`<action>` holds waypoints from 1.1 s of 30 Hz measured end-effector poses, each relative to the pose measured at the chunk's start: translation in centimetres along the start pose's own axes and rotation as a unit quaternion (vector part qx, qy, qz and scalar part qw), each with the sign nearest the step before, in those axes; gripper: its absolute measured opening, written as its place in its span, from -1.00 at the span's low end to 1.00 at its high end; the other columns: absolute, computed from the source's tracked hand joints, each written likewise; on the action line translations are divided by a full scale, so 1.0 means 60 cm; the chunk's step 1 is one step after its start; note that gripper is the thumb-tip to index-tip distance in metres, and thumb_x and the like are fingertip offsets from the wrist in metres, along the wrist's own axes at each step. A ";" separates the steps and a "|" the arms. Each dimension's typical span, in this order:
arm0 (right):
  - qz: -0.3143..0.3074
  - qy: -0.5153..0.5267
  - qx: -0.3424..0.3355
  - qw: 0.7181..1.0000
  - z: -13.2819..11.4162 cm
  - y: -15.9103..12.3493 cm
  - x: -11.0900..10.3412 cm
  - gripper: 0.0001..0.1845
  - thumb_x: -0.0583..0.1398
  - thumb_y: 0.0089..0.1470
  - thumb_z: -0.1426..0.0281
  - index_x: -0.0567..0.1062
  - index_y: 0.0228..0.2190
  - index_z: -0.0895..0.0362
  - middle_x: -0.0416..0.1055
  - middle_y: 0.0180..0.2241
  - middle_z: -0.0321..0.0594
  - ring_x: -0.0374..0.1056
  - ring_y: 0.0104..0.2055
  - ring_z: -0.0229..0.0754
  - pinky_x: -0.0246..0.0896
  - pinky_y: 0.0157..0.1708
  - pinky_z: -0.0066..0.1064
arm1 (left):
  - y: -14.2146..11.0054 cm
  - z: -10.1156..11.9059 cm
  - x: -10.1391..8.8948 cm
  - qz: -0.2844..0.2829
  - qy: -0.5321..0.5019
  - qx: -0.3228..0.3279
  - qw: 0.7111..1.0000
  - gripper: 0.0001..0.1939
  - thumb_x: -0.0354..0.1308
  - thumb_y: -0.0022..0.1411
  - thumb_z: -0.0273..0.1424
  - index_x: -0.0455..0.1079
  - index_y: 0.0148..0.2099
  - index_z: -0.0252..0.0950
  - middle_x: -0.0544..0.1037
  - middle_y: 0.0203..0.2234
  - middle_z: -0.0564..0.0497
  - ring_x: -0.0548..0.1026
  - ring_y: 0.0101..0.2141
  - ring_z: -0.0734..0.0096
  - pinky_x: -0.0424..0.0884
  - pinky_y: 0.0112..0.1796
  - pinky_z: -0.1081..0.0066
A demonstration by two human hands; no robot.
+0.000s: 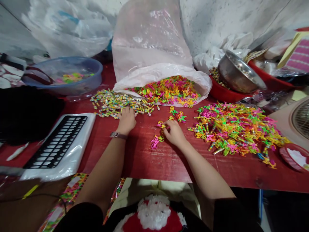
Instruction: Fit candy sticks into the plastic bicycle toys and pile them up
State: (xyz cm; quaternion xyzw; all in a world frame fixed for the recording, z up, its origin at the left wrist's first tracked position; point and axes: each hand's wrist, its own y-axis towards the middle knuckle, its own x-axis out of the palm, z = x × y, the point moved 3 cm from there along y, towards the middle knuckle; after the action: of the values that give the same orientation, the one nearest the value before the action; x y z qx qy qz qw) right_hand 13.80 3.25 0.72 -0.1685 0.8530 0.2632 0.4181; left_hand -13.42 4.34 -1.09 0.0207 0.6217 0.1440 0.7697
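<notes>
Left hand [126,120] laid at the edge of a heap of wrapped sweets [113,103], fingers slightly spread. Right hand [174,132] seen near it, fingers pinched on a small plastic toy bicycle [162,125]. Another toy bicycle [156,142] noted lying on the red table [154,164]. A large bicycle pile [236,129] recorded to the right; more seen in a plastic sack [149,42].
</notes>
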 end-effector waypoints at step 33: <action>0.105 0.105 0.103 0.984 0.028 -0.009 -0.030 -0.89 0.05 0.31 0.27 0.26 -0.27 0.02 0.46 -0.40 -0.21 0.39 -0.38 -0.07 0.16 -0.34 -0.32 | 0.001 -0.055 -0.038 0.131 -0.168 -0.144 0.966 -0.48 -0.05 0.34 -0.42 0.17 0.30 -0.47 0.51 0.08 -0.40 0.55 0.04 -0.07 0.47 0.07 0.05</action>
State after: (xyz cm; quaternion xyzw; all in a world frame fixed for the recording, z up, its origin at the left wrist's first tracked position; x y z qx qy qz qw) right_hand 16.18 3.91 1.13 -0.0608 0.9276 0.1974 0.3114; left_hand -17.03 3.33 0.32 0.0153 0.4477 0.3260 0.8325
